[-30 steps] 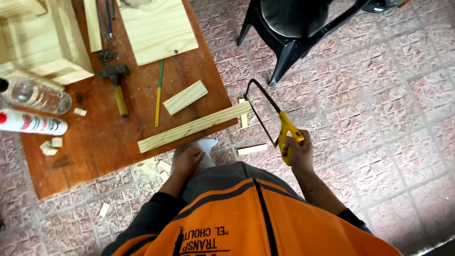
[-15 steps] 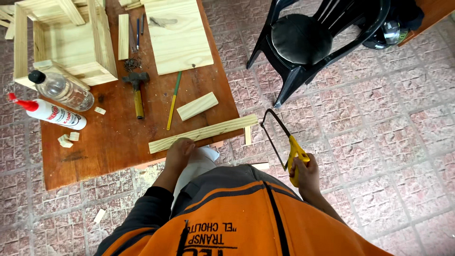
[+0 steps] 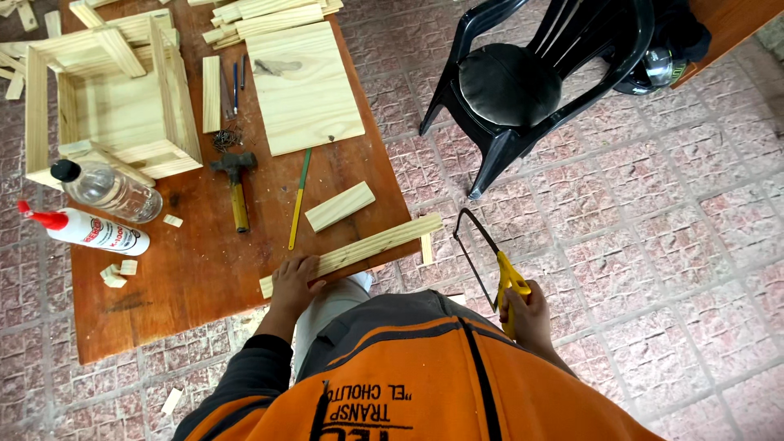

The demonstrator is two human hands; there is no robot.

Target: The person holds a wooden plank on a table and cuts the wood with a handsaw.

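Note:
My left hand [image 3: 292, 282] presses flat on the near end of a long pale wooden slat [image 3: 367, 244] that lies along the front edge of the brown wooden table [image 3: 180, 278], its far end sticking out past the table's corner. My right hand [image 3: 527, 314] grips the yellow handle of a black-framed hacksaw [image 3: 482, 253], held in the air to the right of the slat and apart from it. A short wood offcut [image 3: 425, 248] lies below the slat's free end.
On the table lie a short wood block [image 3: 340, 206], a green and yellow pencil [image 3: 299, 198], a hammer [image 3: 235, 188], a square board [image 3: 304, 86], an open wooden box [image 3: 110, 102], a clear bottle [image 3: 106, 189] and a glue bottle [image 3: 86, 232]. A black plastic chair [image 3: 523, 82] stands on the tiled floor to the right.
The view has tilted so more of the table's far side shows. My left hand stays on the slat and my right hand still holds the saw beside it.

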